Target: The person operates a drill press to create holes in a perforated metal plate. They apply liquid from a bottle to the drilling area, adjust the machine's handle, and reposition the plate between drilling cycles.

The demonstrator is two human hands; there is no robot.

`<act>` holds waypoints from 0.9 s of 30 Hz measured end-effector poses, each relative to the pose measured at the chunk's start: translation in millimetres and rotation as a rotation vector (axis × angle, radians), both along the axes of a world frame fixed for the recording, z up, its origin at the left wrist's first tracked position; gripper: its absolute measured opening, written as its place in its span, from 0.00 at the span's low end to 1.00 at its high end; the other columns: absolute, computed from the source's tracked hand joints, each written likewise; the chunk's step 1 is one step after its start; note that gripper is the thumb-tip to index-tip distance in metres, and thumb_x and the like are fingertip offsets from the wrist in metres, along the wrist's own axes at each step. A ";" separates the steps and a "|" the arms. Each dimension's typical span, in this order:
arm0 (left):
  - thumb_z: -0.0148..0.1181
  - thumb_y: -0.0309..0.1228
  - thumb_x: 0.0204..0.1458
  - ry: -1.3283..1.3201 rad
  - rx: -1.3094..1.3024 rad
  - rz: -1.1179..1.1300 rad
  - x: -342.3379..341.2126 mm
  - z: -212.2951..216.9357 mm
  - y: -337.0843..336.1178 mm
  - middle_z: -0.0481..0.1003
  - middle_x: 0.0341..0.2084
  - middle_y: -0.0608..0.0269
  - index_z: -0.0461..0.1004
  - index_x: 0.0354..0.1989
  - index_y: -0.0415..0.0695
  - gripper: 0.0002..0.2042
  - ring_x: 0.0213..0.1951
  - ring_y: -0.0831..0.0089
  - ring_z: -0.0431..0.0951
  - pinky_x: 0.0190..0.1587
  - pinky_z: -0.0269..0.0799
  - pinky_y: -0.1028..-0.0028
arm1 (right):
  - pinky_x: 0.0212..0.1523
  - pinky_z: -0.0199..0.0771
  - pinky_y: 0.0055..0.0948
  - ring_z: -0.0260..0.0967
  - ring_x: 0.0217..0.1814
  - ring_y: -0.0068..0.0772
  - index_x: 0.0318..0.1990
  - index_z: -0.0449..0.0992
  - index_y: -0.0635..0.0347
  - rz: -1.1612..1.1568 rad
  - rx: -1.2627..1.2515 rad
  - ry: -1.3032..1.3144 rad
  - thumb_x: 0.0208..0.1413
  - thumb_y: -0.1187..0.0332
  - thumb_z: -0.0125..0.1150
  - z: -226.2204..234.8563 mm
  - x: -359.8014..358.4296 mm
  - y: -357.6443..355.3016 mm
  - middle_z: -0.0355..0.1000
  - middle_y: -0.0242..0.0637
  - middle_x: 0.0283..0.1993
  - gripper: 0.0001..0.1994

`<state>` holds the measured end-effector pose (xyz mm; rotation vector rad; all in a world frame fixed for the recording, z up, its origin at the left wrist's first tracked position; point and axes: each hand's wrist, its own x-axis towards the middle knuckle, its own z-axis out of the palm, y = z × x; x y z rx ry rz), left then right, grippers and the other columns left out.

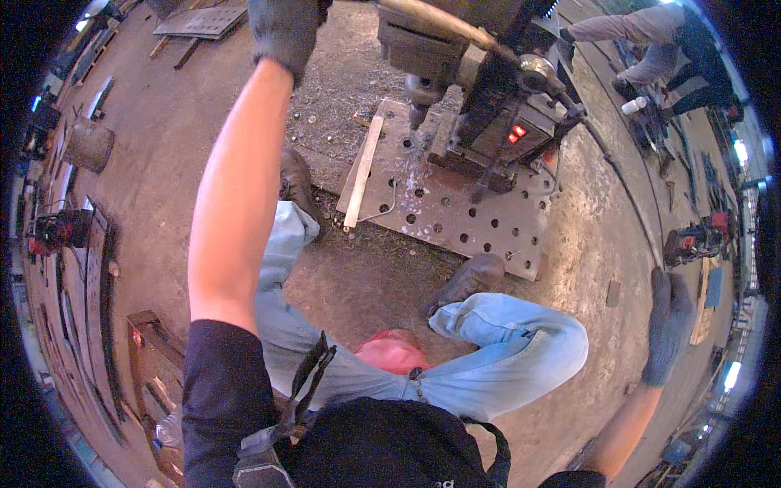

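My left hand [285, 34], in a dark grey work glove, is raised at the top edge beside the drilling machine; its fingers are largely cut off or hidden. Off to the right, my right hand [669, 321], also gloved and slightly blurred, reaches out over the floor. Its fingers look stretched out, with nothing seen in them. Before me a drilling machine [480, 138] with a glowing red switch stands on a steel plate [439, 213] full of round holes. The drill's chuck [419, 99] points down at the plate. Across the machine's top runs a wooden handle [443, 20].
A wooden strip [364, 172] lies along the plate's left side. I sit low on something red [392, 351], boots near the plate. A cable [626, 175] runs down the right. Another person [651, 49] bends over at the upper right. Long metal bars [77, 317] lie at the left.
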<state>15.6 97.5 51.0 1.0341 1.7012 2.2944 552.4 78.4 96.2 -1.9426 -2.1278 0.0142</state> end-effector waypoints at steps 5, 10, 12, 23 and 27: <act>0.41 0.50 0.62 0.248 -0.174 -0.011 -3.3 -23.2 10.0 0.75 0.18 0.59 0.75 0.34 0.41 0.24 0.17 0.73 0.70 0.21 0.64 0.71 | 0.44 0.68 0.30 0.69 0.42 0.32 0.45 0.73 0.66 0.005 -0.043 0.132 0.61 0.64 0.53 -17.4 -12.7 -47.8 0.74 0.44 0.40 0.13; 0.45 0.54 0.54 0.233 -1.038 0.090 26.7 -197.2 -23.1 0.71 0.49 0.36 0.72 0.51 0.39 0.29 0.53 0.42 0.71 0.56 0.64 0.56 | 0.45 0.67 0.29 0.66 0.42 0.31 0.48 0.71 0.66 -0.058 -0.173 0.246 0.62 0.65 0.52 -18.7 -20.6 -45.6 0.70 0.39 0.41 0.14; 0.49 0.54 0.52 0.232 -1.472 -0.045 49.3 -253.5 -41.7 0.73 0.48 0.39 0.72 0.50 0.40 0.29 0.52 0.46 0.73 0.52 0.69 0.55 | 0.45 0.66 0.28 0.64 0.42 0.29 0.48 0.70 0.66 0.022 -0.092 0.139 0.62 0.66 0.52 -20.4 -17.1 -46.9 0.69 0.36 0.40 0.13; 0.57 0.44 0.50 0.242 -1.517 0.086 69.8 -361.6 -87.0 0.73 0.42 0.44 0.70 0.46 0.45 0.19 0.43 0.46 0.76 0.43 0.72 0.54 | 0.46 0.65 0.26 0.64 0.45 0.27 0.50 0.70 0.65 -0.106 -0.128 0.184 0.61 0.66 0.53 -23.7 -10.8 -53.0 0.68 0.35 0.44 0.14; 0.52 0.42 0.53 0.184 -1.481 0.044 73.5 -343.9 -89.9 0.75 0.42 0.42 0.73 0.42 0.44 0.16 0.43 0.45 0.76 0.45 0.71 0.52 | 0.50 0.65 0.28 0.64 0.48 0.30 0.51 0.69 0.65 -0.152 -0.184 0.314 0.60 0.65 0.55 -22.9 -14.6 -53.6 0.69 0.38 0.47 0.15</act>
